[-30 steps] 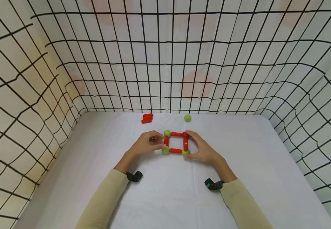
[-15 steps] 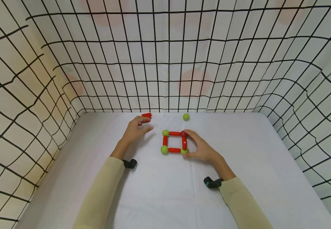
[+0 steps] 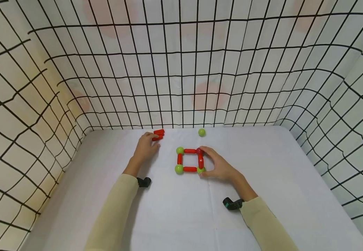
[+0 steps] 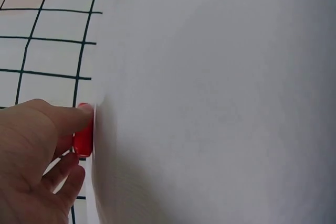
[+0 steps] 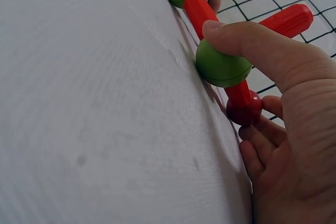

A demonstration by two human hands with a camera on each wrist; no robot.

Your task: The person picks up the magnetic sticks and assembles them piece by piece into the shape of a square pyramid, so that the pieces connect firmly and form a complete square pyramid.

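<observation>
Left hand [image 3: 145, 148]: far left on the white tabletop [image 3: 278, 181], fingers [image 4: 63, 121] curled onto the red rods [image 3: 158, 134] by the back wall. Square frame [image 3: 189, 160]: centre, flat, red rods joined by balls. Right hand [image 3: 220, 168]: fingers pinching the frame's right side, thumb on the near green ball [image 5: 223, 66]. Loose green ball [image 3: 201, 132]: behind the frame, apart.

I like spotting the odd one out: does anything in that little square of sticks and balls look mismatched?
Yes. The square has green balls at three corners, but the far right corner ball, beside the right hand, is dark red.
</observation>
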